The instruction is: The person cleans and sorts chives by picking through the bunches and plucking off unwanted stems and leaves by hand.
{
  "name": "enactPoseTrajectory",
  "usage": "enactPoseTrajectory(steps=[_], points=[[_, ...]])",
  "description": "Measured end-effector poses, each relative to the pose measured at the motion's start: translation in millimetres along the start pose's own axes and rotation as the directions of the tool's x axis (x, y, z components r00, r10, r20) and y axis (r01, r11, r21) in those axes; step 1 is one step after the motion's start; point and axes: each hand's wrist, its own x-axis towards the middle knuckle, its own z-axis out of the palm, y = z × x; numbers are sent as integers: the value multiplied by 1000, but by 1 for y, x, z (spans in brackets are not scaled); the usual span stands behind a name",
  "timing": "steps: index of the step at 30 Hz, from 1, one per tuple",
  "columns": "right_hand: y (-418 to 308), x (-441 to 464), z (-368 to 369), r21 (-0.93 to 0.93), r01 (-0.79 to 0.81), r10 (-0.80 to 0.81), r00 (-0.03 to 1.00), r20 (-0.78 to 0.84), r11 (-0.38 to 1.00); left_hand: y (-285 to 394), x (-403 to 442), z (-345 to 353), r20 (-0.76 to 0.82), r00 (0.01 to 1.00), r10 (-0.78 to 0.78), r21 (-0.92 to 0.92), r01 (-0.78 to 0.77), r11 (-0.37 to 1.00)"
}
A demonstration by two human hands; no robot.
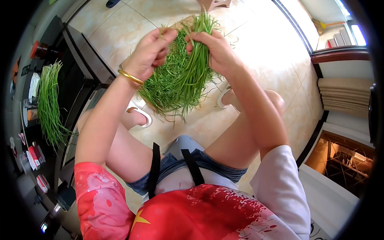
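Note:
In my right hand (pixel 214 47) is a thick bunch of long green chives (pixel 196 66), the fingers wrapped round it near its upper end. The bunch hangs down toward me over a loose pile of chives (pixel 172 84) on the floor. Just left of the bunch, my left hand (pixel 155 48) is closed in a pinch, a gold bangle on its wrist. A thin, pale yellowish strand shows at its fingertips; it looks like a piece of chive. Parts of the pile are hidden behind both hands and the bunch.
Another chive bundle (pixel 50 102) lies on a dark cabinet (pixel 74 60) at the left, near a red-lidded jar (pixel 39 50) and small packets. A stool (pixel 214 4) stands at the far edge. My sandalled feet flank the pile on the tiled floor (pixel 260 48).

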Motion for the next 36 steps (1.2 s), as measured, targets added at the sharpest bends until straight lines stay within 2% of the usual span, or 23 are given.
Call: enactPoseTrajectory(steps=[2,6,11,15,17,19,21,24,25,27,29,31,33,36], points=[[7,0,7,-9,37,-36,996,78,999,-2,-3,12,79,997,-17,105,9,994],[9,3,8,-79,37,-26,990,138,996,-8,6,-2,69,997,19,136,-29,990],[6,-1,9,-71,-10,18,993,118,997,-1,8,-7,6,993,122,148,-121,982],[6,-5,10,-111,20,-5,992,127,994,-5,6,-6,-12,996,85,128,-83,988],[8,-3,10,-128,47,-31,992,122,991,-8,6,-6,82,996,45,172,-59,983],[9,-2,11,-146,75,-59,992,113,986,-8,7,-4,56,996,74,217,-84,973],[9,-3,15,-150,87,-82,996,38,985,-8,9,-4,32,994,103,262,-107,959],[12,0,8,-161,99,-89,994,67,982,-11,12,-9,47,995,84,286,-94,954],[12,0,8,-161,99,-89,994,67,982,-12,13,-10,17,994,108,340,-108,934],[13,-1,9,-350,168,-150,986,78,922,-13,15,-9,-9,991,133,393,-118,912],[14,-1,6,-383,154,-148,988,46,911,-16,15,-8,59,960,275,492,-268,829],[12,-2,5,-415,140,-147,989,16,899,-7,15,-6,60,975,213,538,-211,816],[7,-5,5,-289,97,-103,995,-3,952,-3,16,-5,60,987,151,582,-158,798],[8,-5,-2,-252,122,-122,992,15,960,-4,19,-2,85,991,101,587,-132,799]])
